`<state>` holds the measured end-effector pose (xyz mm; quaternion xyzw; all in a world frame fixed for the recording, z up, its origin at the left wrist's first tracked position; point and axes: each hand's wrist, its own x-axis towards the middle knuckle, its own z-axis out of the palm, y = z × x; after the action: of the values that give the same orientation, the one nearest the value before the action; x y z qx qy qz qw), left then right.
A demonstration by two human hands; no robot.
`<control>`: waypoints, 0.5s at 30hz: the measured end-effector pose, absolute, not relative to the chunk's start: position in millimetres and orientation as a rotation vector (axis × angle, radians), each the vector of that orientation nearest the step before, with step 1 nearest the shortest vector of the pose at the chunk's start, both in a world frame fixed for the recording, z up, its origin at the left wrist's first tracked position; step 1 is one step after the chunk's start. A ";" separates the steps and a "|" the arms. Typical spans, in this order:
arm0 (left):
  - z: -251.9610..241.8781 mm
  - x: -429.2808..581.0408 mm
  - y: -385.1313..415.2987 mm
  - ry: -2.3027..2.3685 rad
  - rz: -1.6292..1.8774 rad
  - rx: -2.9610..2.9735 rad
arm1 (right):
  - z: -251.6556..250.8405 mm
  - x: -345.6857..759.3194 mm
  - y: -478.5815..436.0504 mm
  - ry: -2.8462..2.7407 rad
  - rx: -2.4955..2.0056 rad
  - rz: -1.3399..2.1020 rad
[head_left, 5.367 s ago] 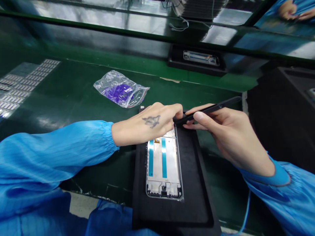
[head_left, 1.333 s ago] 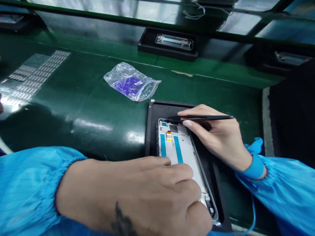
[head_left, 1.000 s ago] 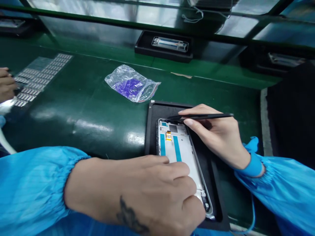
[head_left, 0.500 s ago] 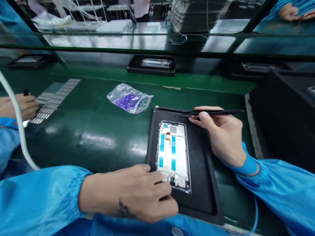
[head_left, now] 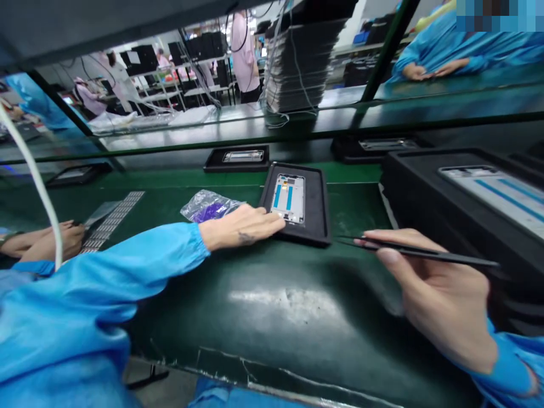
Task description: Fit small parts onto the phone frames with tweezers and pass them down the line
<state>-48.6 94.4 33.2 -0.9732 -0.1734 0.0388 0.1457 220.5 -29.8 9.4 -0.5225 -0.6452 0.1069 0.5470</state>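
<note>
One phone frame (head_left: 298, 200), bearing two blue strips (head_left: 289, 198), is lying in one black tray (head_left: 316, 204). The left hand (head_left: 242, 226) is reaching to the frame's near-left corner; I cannot tell whether it is gripping. The right hand (head_left: 446, 294), well apart from the frame, is clamping one pair of tweezers (head_left: 459, 258). One plastic bag (head_left: 210, 208) is lying left of the tray; green bench (head_left: 255, 334) is stretching from tray to front edge.

Green counter (head_left: 272, 345), near edge worn, glare (head_left: 293, 300) mid-surface; past far edge, dark rail (head_left: 297, 136) and white-framed furniture (head_left: 155, 97); grey panel (head_left: 93, 28) overhead, pale floor (head_left: 174, 385) below near edge, left.
</note>
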 end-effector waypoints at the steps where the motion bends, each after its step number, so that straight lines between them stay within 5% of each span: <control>1: 34.6 -38.7 111.3 -0.560 0.110 -2.821 | 9.0 220.8 -31.1 -1.556 -1.226 0.271; 10: 26.4 41.1 249.5 -0.994 0.076 -2.759 | -0.4 224.0 -38.0 -1.601 -1.267 0.503; 15: 45.2 -6.5 294.1 -1.518 -0.016 -2.509 | 0.3 223.5 -41.6 -1.588 -1.258 0.591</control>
<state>-6.5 294.1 45.2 -0.8509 -0.5149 -0.0053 0.1042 223.5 -41.6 0.3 -0.5188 -0.6545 0.2436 0.4932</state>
